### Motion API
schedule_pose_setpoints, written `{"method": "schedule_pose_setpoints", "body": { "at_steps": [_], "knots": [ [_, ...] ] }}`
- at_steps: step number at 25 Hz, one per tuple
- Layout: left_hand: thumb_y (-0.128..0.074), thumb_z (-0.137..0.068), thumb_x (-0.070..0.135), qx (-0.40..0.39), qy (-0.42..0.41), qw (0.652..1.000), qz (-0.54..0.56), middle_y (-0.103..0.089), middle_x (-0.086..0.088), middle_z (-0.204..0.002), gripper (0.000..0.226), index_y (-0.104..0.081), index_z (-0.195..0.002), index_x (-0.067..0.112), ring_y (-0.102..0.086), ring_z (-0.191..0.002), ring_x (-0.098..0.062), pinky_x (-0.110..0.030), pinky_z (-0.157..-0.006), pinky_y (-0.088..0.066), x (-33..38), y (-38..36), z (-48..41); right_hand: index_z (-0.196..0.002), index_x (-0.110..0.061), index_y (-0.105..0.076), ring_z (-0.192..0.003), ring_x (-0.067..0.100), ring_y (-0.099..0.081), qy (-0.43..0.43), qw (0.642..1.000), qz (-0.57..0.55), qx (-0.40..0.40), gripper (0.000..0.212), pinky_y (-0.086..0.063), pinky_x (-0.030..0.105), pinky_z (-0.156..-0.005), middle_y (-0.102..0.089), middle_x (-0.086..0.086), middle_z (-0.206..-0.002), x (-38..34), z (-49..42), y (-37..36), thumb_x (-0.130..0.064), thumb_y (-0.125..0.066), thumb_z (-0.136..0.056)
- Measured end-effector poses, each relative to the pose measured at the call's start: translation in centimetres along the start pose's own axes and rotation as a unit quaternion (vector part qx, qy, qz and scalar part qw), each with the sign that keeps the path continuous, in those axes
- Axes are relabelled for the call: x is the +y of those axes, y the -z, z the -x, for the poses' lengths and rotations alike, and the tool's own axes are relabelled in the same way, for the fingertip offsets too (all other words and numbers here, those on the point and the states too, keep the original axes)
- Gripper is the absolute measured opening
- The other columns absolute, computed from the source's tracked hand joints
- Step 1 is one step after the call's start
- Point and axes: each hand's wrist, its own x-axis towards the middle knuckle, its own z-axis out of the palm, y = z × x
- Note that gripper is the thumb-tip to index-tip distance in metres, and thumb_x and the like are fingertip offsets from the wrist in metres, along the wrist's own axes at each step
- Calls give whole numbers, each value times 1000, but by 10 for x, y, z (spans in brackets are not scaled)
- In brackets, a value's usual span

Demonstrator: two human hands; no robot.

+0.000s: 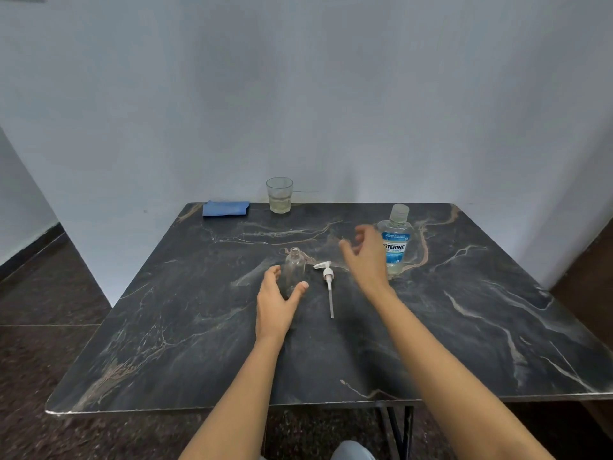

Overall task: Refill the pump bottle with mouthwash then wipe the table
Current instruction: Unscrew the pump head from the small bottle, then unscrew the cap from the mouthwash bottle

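Now | pump bottle (295, 268) upright, mouth up | pump head (327, 273) flat, tube (330, 302) nearward

We note the left hand (277, 303) curled round the base of the uncapped pump bottle (295, 264), which stands upright on the marble table (166, 327). Its pump head (327, 277) lies just beside it. The right hand (366, 257), fingers spread, hovers before the Listerine mouthwash bottle (398, 224). A blue cloth (225, 208) and a glass tumbler (279, 194) sit at the far edge.

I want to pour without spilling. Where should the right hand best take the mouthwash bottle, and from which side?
Probably round the wide labelled body of the mouthwash bottle, from its left, where the open right hand is near. It stands upright with its cap on; the neck is narrower.
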Motion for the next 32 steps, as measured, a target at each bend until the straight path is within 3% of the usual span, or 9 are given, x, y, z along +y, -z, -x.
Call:
{"method": "schedule_pose_setpoints", "body": {
  "at_steps": [4,7,10,14,19,23,27,29,32],
  "knots": [
    [-69,-82,49,33,-17,999,0,-44,-2,-141,71,-39,-138,17,-44,-129,-18,-32,-103,-39,4,3,6,-129,-14,-45,-103,23,-49,94,968,192,132,42,-43,31,-78,-46,10,-124,-20,-35,52,-27,-55,-90],
    [-66,-85,46,74,-61,995,11,-46,2,-132,59,-42,-130,18,-46,-122,-14,-27,-98,-38,9,5,19,-134,-16,-42,-110,34,-45,27,933,354,55,44,-42,38,-86,-43,17,-130,-18,-56,73,-32,-49,-94],
    [-67,-86,40,85,-108,990,24,-46,10,-122,45,-43,-122,26,-47,-115,-8,-23,-96,-39,12,5,33,-126,-9,-43,-103,36,-52,-18,953,289,-87,35,-45,39,-80,-47,20,-123,-12,-64,79,-27,-45,-96],
    [-69,-87,32,43,-153,987,38,-50,18,-110,36,-46,-115,33,-52,-104,-2,-9,-87,-39,25,-6,50,-119,-6,-43,-95,35,-57,-14,959,256,-123,26,-46,36,-75,-48,21,-119,-18,-61,87,-18,-48,-96],
    [-69,-88,27,14,-143,983,115,-61,12,-98,19,-56,-99,34,-60,-87,-5,-14,-72,-49,53,-40,56,-114,-8,-46,-92,31,-57,-27,947,273,-169,26,-49,38,-75,-52,17,-116,-25,-48,94,-20,-54,-92],
    [-72,-85,31,-106,-98,988,61,-57,8,-124,42,-52,-122,28,-56,-108,-4,-24,-93,-50,69,-69,49,-114,-8,-50,-92,27,-56,-20,938,282,-203,29,-45,33,-72,-55,15,-116,-31,-42,102,-21,-56,-89],
    [-74,-84,31,-169,-39,983,59,-40,0,-150,78,-30,-148,20,-39,-136,-15,-33,-109,-34,89,-87,36,-87,-8,-55,-82,23,-59,-14,888,400,-225,49,-42,30,-66,-61,8,-93,-46,-45,106,-57,-52,-87],
    [-74,-84,31,-173,-40,981,84,-39,-5,-151,82,-26,-149,17,-37,-138,-17,-34,-110,-33,99,-95,30,-79,-9,-53,-77,21,-57,-26,859,481,-176,64,-40,29,-65,-54,5,-76,-53,-48,107,-71,-39,-85],
    [-73,-85,25,-186,-44,976,101,-50,-7,-142,70,-34,-142,16,-49,-126,-14,-34,-107,-41,111,-107,21,-66,-10,-52,-56,15,-46,-31,825,544,-149,70,-32,25,-53,-45,2,-61,-53,-48,99,-72,-29,-87]
  ]
}}
